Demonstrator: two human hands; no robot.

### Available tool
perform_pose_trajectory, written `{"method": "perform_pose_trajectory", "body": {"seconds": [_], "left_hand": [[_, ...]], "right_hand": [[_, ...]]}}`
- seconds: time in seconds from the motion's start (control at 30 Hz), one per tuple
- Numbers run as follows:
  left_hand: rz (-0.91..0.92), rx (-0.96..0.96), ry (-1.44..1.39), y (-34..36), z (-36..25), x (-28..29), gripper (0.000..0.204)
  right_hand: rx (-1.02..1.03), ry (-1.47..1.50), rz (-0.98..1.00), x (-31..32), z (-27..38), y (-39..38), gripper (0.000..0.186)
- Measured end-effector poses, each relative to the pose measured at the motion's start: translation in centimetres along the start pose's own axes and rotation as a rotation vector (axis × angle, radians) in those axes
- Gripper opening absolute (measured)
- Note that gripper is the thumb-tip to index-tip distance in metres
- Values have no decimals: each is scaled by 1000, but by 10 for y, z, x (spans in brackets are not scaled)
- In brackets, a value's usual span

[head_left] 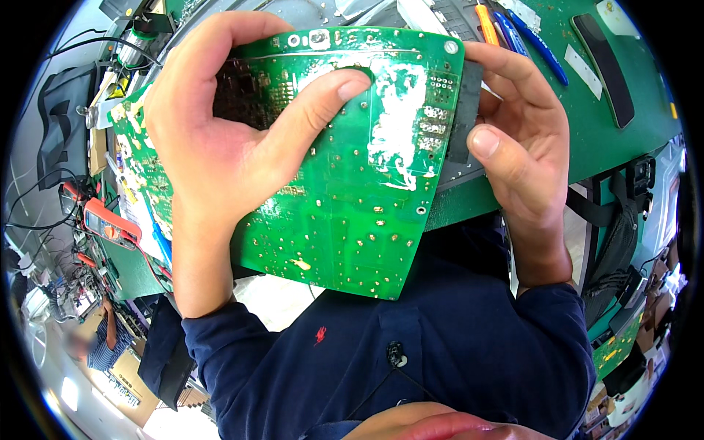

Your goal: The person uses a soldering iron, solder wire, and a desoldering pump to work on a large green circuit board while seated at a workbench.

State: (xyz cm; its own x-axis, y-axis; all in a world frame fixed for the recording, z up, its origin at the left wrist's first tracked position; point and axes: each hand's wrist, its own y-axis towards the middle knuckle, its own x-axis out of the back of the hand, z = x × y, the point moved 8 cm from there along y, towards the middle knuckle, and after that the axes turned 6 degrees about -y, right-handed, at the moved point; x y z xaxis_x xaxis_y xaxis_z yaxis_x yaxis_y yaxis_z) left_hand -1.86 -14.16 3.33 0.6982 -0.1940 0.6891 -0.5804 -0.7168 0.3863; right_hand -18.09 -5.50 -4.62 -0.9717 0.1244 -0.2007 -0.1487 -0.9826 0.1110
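Note:
A large green circuit board (334, 220) is held up and tilted above the bench edge, its soldered face toward me. Shiny whitish patches lie near its upper right, and many solder points dot the surface. My left hand (209, 147) grips the board, the thumb pressed flat on its face and the fingers reaching over its far edge, partly hidden. Beside the right edge is my right hand (528, 139), its fingers loosely bent and apart from the thumb. The index fingertip meets or nearly meets the upper right corner; nothing shows between thumb and fingers.
On the green bench mat (513, 187), an orange-handled screwdriver (486, 26) and blue pens (539, 48) lie at the far right, near a black phone-like slab (603, 71). A red multimeter (111, 224) with leads sits at left. A black strapped bag (620, 227) is at right.

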Motion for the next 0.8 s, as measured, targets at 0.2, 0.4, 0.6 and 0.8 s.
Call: {"method": "perform_pose_trajectory", "body": {"seconds": [0.2, 0.4, 0.6, 0.8], "left_hand": [[-5, 14, -2, 0, 1, -1, 32], [-14, 20, -5, -1, 2, -2, 32], [-13, -21, 36, 0, -1, -1, 33], [-16, 0, -24, -1, 3, -3, 32]], "right_hand": [[4, -17, -1, 0, 0, 0, 58], [15, -24, -53, 2, -2, -3, 58], [29, 6, -25, 2, -5, -3, 59], [49, 18, 6, -3, -4, -2, 62]]}}
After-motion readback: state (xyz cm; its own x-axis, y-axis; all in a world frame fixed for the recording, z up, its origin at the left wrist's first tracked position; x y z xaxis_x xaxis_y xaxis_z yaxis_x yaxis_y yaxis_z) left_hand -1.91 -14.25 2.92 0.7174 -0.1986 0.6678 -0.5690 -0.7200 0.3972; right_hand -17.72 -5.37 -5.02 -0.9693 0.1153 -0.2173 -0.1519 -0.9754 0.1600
